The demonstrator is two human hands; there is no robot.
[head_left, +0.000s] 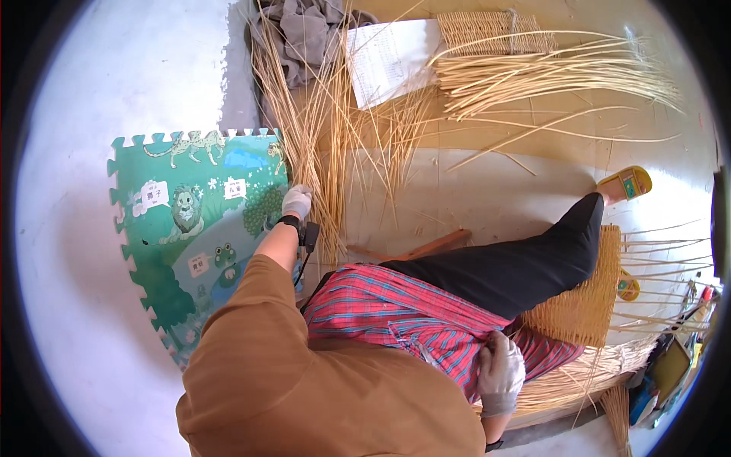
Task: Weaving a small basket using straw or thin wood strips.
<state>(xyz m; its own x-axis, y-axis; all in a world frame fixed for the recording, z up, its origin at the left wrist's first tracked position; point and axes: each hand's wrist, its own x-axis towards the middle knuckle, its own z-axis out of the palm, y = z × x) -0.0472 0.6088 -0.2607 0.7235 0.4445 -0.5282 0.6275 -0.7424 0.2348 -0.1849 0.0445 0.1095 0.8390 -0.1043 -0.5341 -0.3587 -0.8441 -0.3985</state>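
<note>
My left hand (297, 200), in a white glove, reaches out to the left edge of a loose bundle of wicker rods (327, 190). Its fingers are curled in around some of the rods. In a white glove too, my right hand (502, 367) lies against the red checked apron (411, 312) over my lap. Those fingers are bent, and whatever they hold, if anything, is hidden. Just beyond that hand, under my stretched leg, is a woven wicker panel (586, 305) with long unwoven rods sticking out from its right side.
A green foam mat (198, 228) with animal pictures stands at the left. Farther off are a grey cloth (304, 34), a printed sheet (388, 61), another woven piece (495, 32) and a rod pile (548, 76). Tools and other items (678, 358) crowd the right edge.
</note>
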